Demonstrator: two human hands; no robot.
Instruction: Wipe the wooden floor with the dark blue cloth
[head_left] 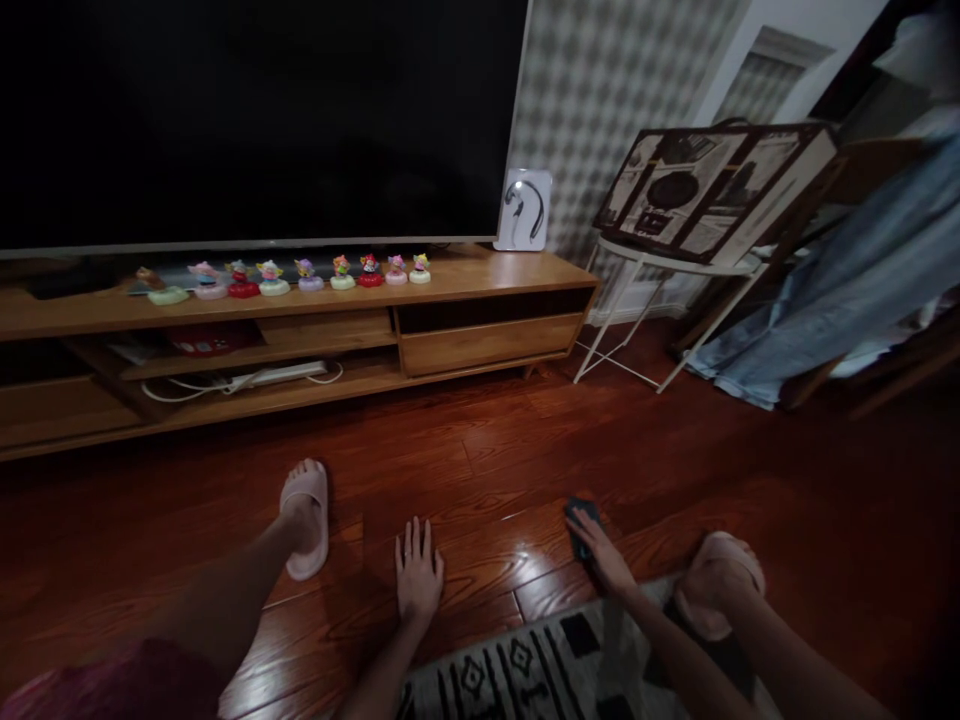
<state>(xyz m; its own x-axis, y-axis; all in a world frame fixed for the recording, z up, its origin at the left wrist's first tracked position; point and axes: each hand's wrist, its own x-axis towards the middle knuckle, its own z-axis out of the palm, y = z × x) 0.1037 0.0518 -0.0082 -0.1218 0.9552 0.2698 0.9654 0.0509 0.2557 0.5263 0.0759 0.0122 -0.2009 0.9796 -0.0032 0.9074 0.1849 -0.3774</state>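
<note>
Glossy red-brown plank floor (487, 450), spanning the frame. Long wooden TV cabinet (487, 345) at 11 o'clock, topped by a row of small plastic figurines (274, 277). Patterned woven rug (517, 670) at 6 o'clock. Left hand (418, 577) is pressed flat, fingers spread, on the planks. Right hand (606, 560) is laid over a small dark rectangular device (583, 522) on the floor at 5 o'clock; whether it is gripped cannot be told.

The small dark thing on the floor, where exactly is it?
In the head view the small dark object lies on the wooden floor, under the fingertips of the right hand, just beyond the patterned rug.
</note>
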